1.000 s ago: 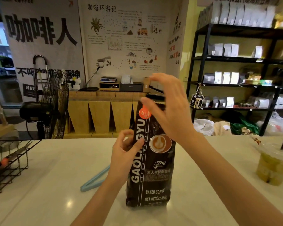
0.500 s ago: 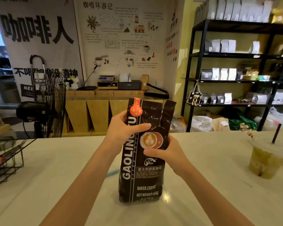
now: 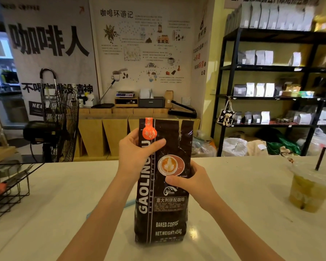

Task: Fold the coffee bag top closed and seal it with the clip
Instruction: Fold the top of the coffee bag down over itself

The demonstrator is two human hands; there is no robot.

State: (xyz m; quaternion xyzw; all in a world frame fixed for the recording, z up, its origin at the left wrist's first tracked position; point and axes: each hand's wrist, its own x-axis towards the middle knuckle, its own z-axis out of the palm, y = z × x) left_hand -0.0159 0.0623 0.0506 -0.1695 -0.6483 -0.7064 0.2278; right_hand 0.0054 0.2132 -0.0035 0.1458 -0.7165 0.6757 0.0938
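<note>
**Bag Upright, Top Still Unfolded**

Spread wide below everything: a pale bench, glossy, catching a light spot near the bag's foot. Behind, a wall poster in large black characters, 咖啡人, beside an illustrated sheet headed 咖啡环游记.

Standing on the bench at centre, straight ahead and between both hands: the coffee bag, dark brown, long axis vertical, base down, top edge flat, raised and not yet folded. Printed up its side in white, GAOLING…, partly covered by a thumb, with BAKED COFFEE in small letters alongside; lower down 意大利拼配咖啡, then BAKED.COFFEE and NET.WEIGHT:454g. Also a latte-art cup picture mid-panel and an orange round badge near the top corner.

Higher on the bag, nearer the part to be folded: the left hand, closed around the upper left edge, thumb pressed across the front just under the badge. Lower, at mid-height on the right side: the right hand, wrapped around that edge, thumb on the front panel below the cup picture. Judged from this: left hand better placed to begin bending the top over, right hand steadying.

Smallest and mostly hidden: a light-blue clip, lying on the bench behind the bag's left side, close under the left forearm, touched by neither hand.
</note>
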